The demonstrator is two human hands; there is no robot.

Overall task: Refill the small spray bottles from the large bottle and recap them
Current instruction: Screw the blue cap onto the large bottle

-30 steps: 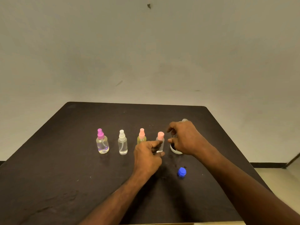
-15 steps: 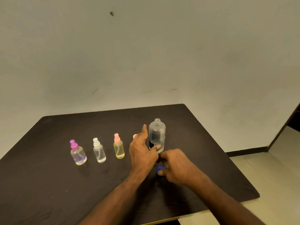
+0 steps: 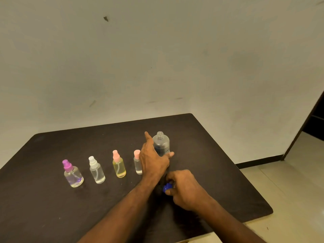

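Left hand (image 3: 154, 160) spread; right hand (image 3: 184, 186) curled.

Four small spray bottles (image 3: 96, 170) stand in a row across the table (image 3: 219, 155), left of the large bottle (image 3: 161, 143). The left hand (image 3: 152, 160) lies between the rightmost one and the large bottle. The bottle cap (image 3: 167, 187) sits nearer, in the right hand (image 3: 184, 188).
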